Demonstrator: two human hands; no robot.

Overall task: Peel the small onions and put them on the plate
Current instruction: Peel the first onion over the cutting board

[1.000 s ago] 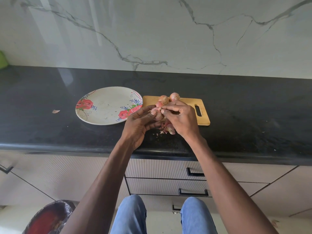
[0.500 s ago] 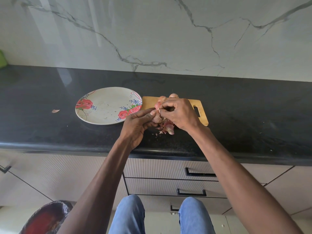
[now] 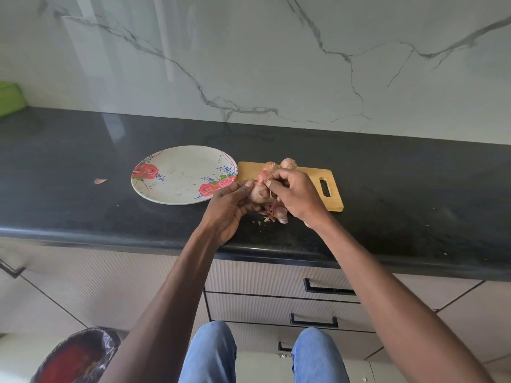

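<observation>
My left hand (image 3: 228, 207) holds a small pinkish onion (image 3: 259, 192) just above the counter's near part. The fingertips of my right hand (image 3: 297, 193) pinch at the skin on the onion's top. Two more unpeeled onions (image 3: 287, 163) lie on the wooden cutting board (image 3: 312, 178) behind my hands. A heap of torn onion skins (image 3: 276, 212) lies on the counter under my hands. The white plate with red roses (image 3: 177, 175) stands left of the board, with nothing on it but a few flecks.
The black counter (image 3: 414, 203) runs the full width, with a marble wall behind. One loose skin (image 3: 99, 181) lies left of the plate. A green thing (image 3: 8, 98) sits at the far left. Drawers and a lined bin (image 3: 74, 357) are below the counter's edge.
My right hand has shifted slightly on the onion while picking at its skin. The left hand keeps its hold. The view has drifted a little.
</observation>
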